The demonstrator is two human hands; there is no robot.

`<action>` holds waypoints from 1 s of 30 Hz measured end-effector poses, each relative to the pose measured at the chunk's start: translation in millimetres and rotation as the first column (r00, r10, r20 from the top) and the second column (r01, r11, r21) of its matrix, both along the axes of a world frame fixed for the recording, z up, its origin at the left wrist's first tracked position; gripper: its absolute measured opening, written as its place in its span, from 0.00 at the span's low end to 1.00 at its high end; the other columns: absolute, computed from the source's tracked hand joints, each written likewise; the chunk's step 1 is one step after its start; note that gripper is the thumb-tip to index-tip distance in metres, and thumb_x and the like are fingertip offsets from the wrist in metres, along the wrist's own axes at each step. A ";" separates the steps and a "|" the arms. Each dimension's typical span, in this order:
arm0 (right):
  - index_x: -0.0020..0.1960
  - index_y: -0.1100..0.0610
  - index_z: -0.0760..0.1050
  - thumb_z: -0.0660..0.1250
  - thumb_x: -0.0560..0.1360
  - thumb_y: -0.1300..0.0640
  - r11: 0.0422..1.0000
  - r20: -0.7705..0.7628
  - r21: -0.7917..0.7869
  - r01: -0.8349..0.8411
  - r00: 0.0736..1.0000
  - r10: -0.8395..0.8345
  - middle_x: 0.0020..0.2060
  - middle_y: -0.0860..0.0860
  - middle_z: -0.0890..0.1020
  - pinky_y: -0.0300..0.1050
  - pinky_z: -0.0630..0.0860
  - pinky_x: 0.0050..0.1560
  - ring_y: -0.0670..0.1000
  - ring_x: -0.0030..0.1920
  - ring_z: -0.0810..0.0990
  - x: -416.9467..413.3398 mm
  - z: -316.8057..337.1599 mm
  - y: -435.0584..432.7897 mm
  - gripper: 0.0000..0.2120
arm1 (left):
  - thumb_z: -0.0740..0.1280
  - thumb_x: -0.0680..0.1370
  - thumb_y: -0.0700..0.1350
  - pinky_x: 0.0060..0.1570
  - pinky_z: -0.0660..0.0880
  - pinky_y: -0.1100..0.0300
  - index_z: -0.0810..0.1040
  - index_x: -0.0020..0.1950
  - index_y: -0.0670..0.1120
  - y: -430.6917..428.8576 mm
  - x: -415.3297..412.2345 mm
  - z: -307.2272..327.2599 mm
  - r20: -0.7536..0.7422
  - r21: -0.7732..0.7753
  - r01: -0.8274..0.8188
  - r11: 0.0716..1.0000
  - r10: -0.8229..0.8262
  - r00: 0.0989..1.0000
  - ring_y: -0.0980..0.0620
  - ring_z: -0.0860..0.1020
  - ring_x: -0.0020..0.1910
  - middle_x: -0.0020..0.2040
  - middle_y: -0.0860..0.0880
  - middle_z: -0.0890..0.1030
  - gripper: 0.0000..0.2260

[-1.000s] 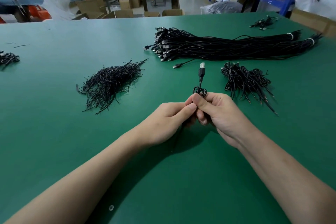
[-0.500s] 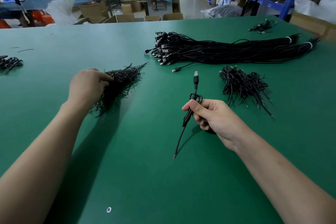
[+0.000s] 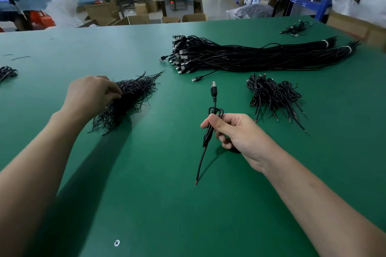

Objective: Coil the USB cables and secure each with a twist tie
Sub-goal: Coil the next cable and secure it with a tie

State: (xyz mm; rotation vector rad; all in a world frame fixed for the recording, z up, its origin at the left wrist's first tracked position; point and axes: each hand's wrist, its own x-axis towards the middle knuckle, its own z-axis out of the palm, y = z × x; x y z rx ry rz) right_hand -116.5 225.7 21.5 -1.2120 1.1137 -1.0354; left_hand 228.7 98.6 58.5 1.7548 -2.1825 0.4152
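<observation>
My right hand [image 3: 234,133] grips a coiled black USB cable [image 3: 214,108] above the green table; its plug points away from me and its bare end hangs down toward the table. My left hand [image 3: 92,96] rests on the near-left side of a loose pile of black twist ties [image 3: 133,94], with thumb and fingers pinching at the ties. Whether a single tie is caught between them I cannot tell.
A large bundle of uncoiled USB cables [image 3: 250,56] lies across the far right of the green table [image 3: 146,173]. A heap of coiled, tied cables [image 3: 271,94] sits right of my right hand. Smaller cable clumps lie at the far left [image 3: 7,72] and far right [image 3: 296,27].
My left hand left the coil, reached left to the twist tie pile and now pinches at it. My right hand keeps the coiled cable, its loose end now hanging free.
</observation>
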 end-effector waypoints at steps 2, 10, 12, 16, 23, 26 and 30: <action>0.44 0.52 0.86 0.71 0.72 0.42 1.000 0.000 0.001 0.010 1.000 -0.010 0.27 0.44 0.70 0.33 0.66 0.29 0.42 0.29 0.67 0.3 0.3 -0.1 0.15 | 0.74 0.78 0.47 0.36 0.67 0.58 0.86 0.47 0.53 0.4 0.4 -2.1 0.016 -0.018 0.048 0.999 -0.048 0.999 0.44 0.80 0.48 0.48 0.51 0.84 0.02; 0.44 0.53 0.87 0.71 0.71 0.41 1.000 -0.002 0.003 0.024 1.000 -0.024 0.28 0.42 0.72 0.33 0.67 0.30 0.42 0.30 0.69 1.0 -0.1 0.2 0.16 | 0.73 0.76 0.45 0.37 0.72 0.55 0.83 0.44 0.53 4.3 -3.4 -4.7 -0.234 -0.012 -0.016 1.000 0.013 0.972 0.46 0.78 0.40 0.45 0.51 0.82 0.03; 0.45 0.52 0.87 0.71 0.71 0.41 1.000 -0.005 0.004 0.028 1.000 -0.028 0.27 0.42 0.72 0.33 0.68 0.30 0.41 0.30 0.69 1.3 -0.2 0.1 0.15 | 0.73 0.76 0.45 0.37 0.71 0.55 0.83 0.44 0.52 5.1 -5.8 -2.6 -0.312 -0.005 -0.042 0.999 0.038 0.949 0.46 0.76 0.36 0.44 0.49 0.83 0.02; 0.45 0.51 0.87 0.71 0.71 0.40 0.999 -0.012 -0.001 0.037 0.999 -0.037 0.28 0.42 0.72 0.33 0.68 0.31 0.42 0.30 0.69 1.4 -0.6 -0.2 0.16 | 0.71 0.77 0.45 0.38 0.79 0.52 0.83 0.46 0.50 8.9 -13.2 4.2 -0.473 0.027 -0.053 0.998 0.060 0.879 0.52 0.77 0.31 0.40 0.50 0.82 0.02; 0.43 0.50 0.87 0.70 0.71 0.40 0.999 0.006 -0.024 0.049 0.999 -0.049 0.32 0.38 0.80 0.34 0.73 0.34 0.39 0.34 0.74 3.3 -0.3 0.8 0.15 | 0.65 0.79 0.44 0.37 0.72 0.62 0.78 0.47 0.47 22.6 -55.5 11.3 -0.650 -0.021 0.057 0.998 -0.057 0.758 0.58 0.77 0.39 0.40 0.53 0.81 0.03; 0.42 0.51 0.87 0.70 0.72 0.42 0.998 0.076 -0.043 0.049 0.996 -0.045 0.41 0.41 0.85 0.35 0.75 0.36 0.39 0.39 0.77 2.9 0.8 1.9 0.14 | 0.63 0.79 0.43 0.34 0.73 0.60 0.77 0.47 0.50 33.0 -84.4 10.9 -0.742 0.027 0.173 0.985 -0.096 0.664 0.54 0.79 0.38 0.40 0.52 0.83 0.04; 0.43 0.51 0.87 0.69 0.72 0.42 0.996 0.172 -0.061 0.067 0.984 -0.056 0.53 0.47 0.86 0.38 0.79 0.42 0.45 0.54 0.83 3.5 2.2 0.4 0.14 | 0.63 0.79 0.41 0.35 0.71 0.67 0.76 0.45 0.49 52.2 -123.2 0.5 -0.832 0.083 0.380 0.921 -0.146 0.536 0.57 0.80 0.39 0.42 0.51 0.85 0.05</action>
